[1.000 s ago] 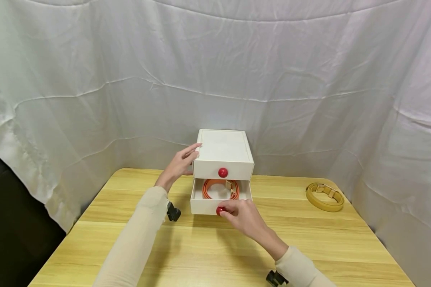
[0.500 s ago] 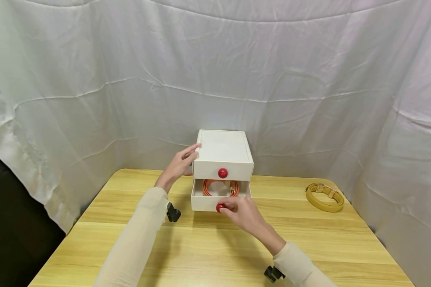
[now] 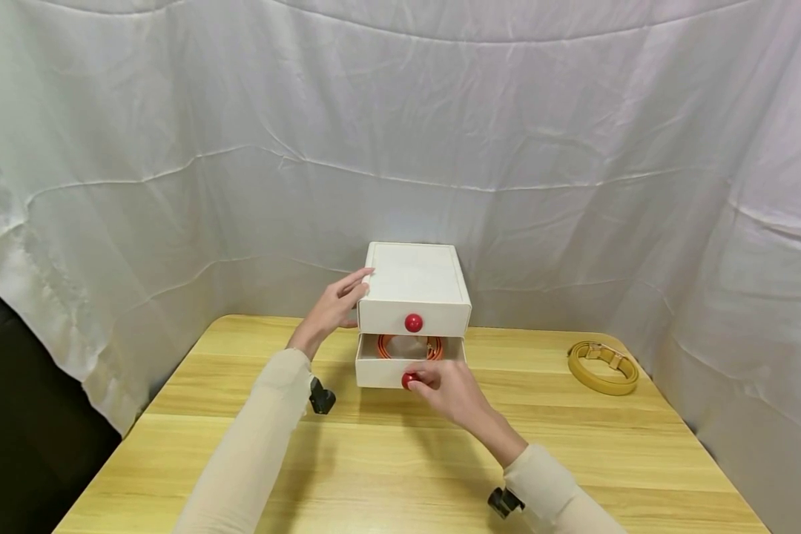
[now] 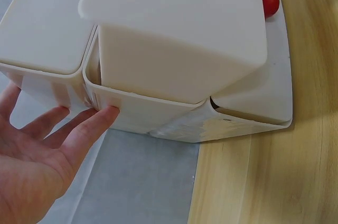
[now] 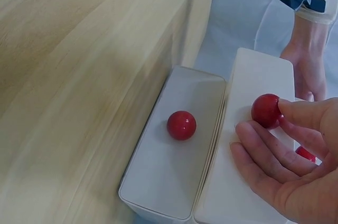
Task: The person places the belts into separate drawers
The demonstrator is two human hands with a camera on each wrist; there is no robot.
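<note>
Two hands at white drawer box (image 3: pixel 415 282), left fingers (image 3: pixel 354 285) flat on side, right fingers (image 3: pixel 427 378) pinching lower red knob (image 3: pixel 408 380), drawer (image 3: pixel 400 369) ajar.

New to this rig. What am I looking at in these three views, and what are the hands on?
No robot: a person with cameras on the head and on each wrist. The head view looks down at a wooden table with a white two-drawer box. The left hand rests with straight fingers against the box's side, as the left wrist view shows. The right hand pinches the red knob of the lower drawer, which is partly open with an orange strap inside. A yellow strap lies at the right.
</note>
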